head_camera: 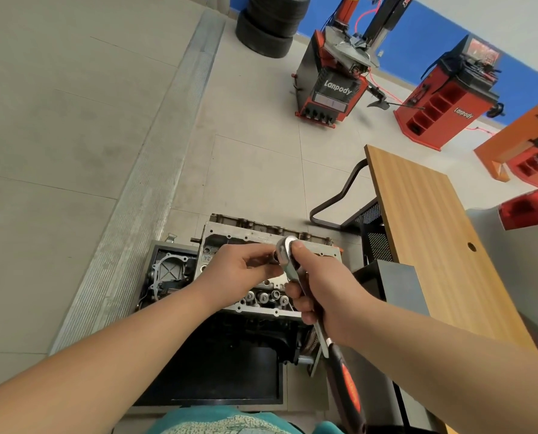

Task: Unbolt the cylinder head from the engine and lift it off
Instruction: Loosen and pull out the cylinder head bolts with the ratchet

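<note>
Risk: The socket looked only partly seated on the ratchet's drive. If it was not clicked home, it could drop off into the open valve gear directly below the hands, or slip on a head bolt and round it.
Second risk: The ratchet was held up in the air over the engine. A loose grip could let it fall onto the machined top face of the head.
Right hand: Wrapped firmly around the metal shank of a ratchet wrench, with the thumb pressed on the round ratchet head. The red and black handle stuck out below the hand, toward the person's body.
Left hand: Fingers were curled in a narrow pinch at the underside of the ratchet head, apparently on a socket; most of that piece was hidden by the fingers.
Cylinder head: Sat bolted on the engine, just beneath both hands, its valve springs and bolt holes exposed.
Progress: A judgement only: the tool was being readied, and no bolt was being turned yet.
Surroundings: A wooden table stood to the right of the right hand; red tyre machines and stacked tyres stood well beyond both hands.
</note>
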`<action>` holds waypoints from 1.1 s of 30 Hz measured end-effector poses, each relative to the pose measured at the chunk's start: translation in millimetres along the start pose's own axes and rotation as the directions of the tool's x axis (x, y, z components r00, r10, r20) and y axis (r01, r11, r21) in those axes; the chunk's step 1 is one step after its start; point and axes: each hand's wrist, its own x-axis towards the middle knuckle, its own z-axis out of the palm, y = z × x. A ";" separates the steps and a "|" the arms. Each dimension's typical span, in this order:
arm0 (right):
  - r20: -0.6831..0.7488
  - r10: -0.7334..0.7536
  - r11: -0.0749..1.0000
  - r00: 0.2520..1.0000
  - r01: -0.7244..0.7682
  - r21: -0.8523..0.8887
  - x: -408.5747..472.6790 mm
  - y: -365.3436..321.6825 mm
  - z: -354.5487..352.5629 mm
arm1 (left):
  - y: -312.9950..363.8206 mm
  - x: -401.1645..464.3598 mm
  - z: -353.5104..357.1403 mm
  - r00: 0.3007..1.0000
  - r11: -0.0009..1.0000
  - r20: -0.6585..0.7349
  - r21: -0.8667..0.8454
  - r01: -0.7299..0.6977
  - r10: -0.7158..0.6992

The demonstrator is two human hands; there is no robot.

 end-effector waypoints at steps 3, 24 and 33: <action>0.014 -0.019 1.000 1.000 0.019 0.016 -0.8 2.7 3.9 | 0.0 -0.9 0.3 1.000 0.999 0.006 0.037 -0.021 0.021; 0.355 -0.209 0.516 0.911 0.411 -0.751 18.4 -64.4 -38.9 | 6.4 7.8 -11.7 0.992 0.990 0.127 0.143 0.001 -0.019; 0.482 -0.057 0.233 0.874 0.482 -0.845 30.4 -97.4 -33.5 | 2.5 7.4 -11.1 0.987 0.986 0.154 0.161 0.029 -0.054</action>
